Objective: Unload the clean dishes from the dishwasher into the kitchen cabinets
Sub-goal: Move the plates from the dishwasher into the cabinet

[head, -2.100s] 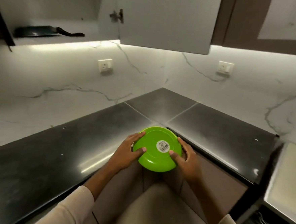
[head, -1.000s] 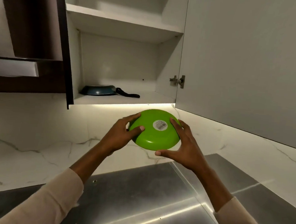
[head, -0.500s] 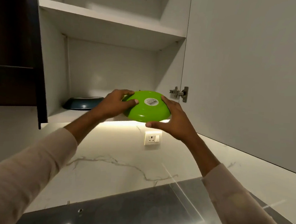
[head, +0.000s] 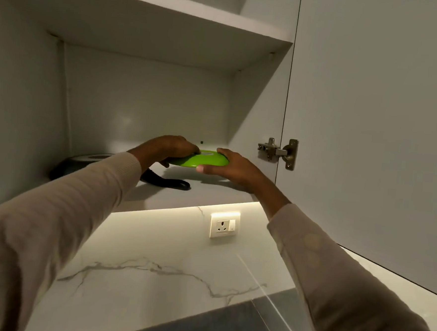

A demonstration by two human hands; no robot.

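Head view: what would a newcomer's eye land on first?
The bright green dish stands out, gripped at its rim by the left hand and right hand, held low over the open cabinet's lower shelf. Left of it on that shelf lies a dark pan; below, a lit wall socket.

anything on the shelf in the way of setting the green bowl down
Nothing visible lies directly under the green bowl on the shelf. The black pan handle lies close by on the left, below the left hand.
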